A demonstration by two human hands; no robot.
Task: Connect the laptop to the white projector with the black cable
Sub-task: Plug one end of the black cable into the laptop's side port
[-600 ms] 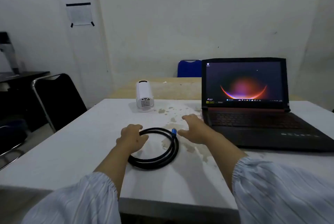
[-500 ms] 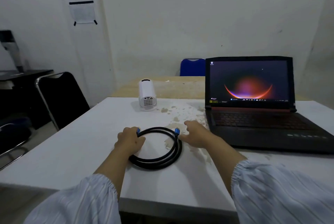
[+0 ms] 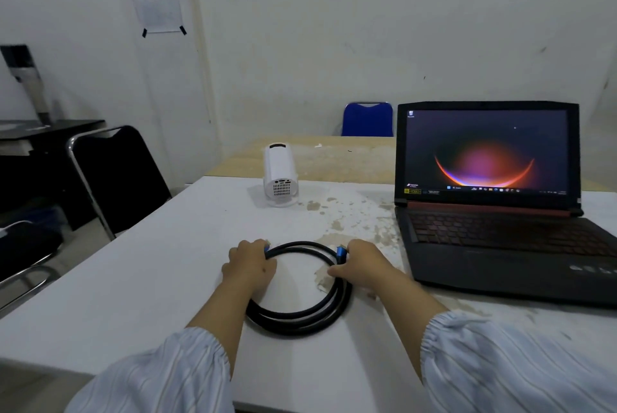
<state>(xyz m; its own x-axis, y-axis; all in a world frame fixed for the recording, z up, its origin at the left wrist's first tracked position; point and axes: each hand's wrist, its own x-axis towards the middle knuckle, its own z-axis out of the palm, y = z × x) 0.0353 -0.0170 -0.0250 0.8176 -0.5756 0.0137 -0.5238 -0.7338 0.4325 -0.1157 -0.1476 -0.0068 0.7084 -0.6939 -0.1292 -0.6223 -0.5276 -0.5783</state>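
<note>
Right now we have both hands down on the white table (image 3: 133, 279), one on each side of the black cable (image 3: 300, 316), which lies coiled in a loose ring flat on the tabletop just in front of us. Our left hand (image 3: 250, 267) is curled over the left arc of the coil, fingers closed around the strands near a blue-collared plug (image 3: 266, 248) that peeks out at the knuckles. Our right hand (image 3: 362, 264) grips the right arc in the same way, with the other blue plug (image 3: 341, 253) showing just beside the thumb. The near half of the ring lies bare between our forearms, and both striped sleeves (image 3: 500, 366) fill the bottom of the view.

Beyond the coil, toward the far edge of the table, the white projector (image 3: 280, 175) stands with its vented face and ports turned toward us, well apart from the cable. To our right sits the laptop (image 3: 494, 212), lid open and screen lit with a red crescent wallpaper; its left edge is near our right hand but not touching it. The tabletop between the projector and the laptop is worn, with patches of brown showing through the white. A black folding chair (image 3: 117, 179) stands off the left side of the table, and a blue chair (image 3: 367, 119) shows behind a second, bare wooden table (image 3: 334, 155) against the wall.
</note>
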